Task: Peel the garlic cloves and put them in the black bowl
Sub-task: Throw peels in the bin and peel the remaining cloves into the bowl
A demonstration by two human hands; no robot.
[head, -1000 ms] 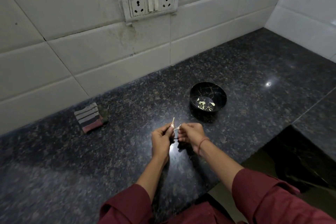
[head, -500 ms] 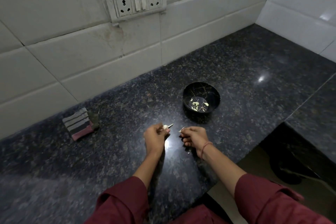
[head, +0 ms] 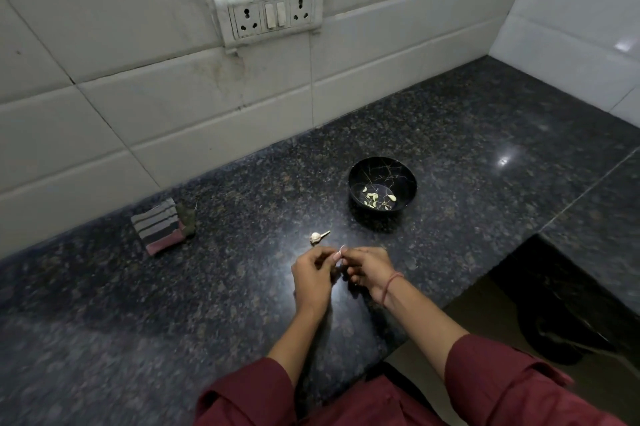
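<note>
The black bowl (head: 382,183) stands on the dark granite counter (head: 485,155) and holds several pale peeled cloves (head: 373,196). In front of it, nearer to me, a small garlic piece with a stem (head: 318,237) lies on the counter. Just below that piece, my left hand (head: 312,275) and my right hand (head: 367,270) meet at the fingertips. Together they pinch a small garlic clove (head: 339,254) with a thin sliver of skin sticking up. A red thread circles my right wrist.
A folded striped cloth (head: 160,230) lies at the left near the tiled wall. A socket and switch panel (head: 272,12) sits on the wall above. The counter's front edge drops off at the right to a dark lower area (head: 561,304).
My left hand has set the garlic piece with the stem down on the counter. Both hands came back together on a small clove. The camera view shifted.
</note>
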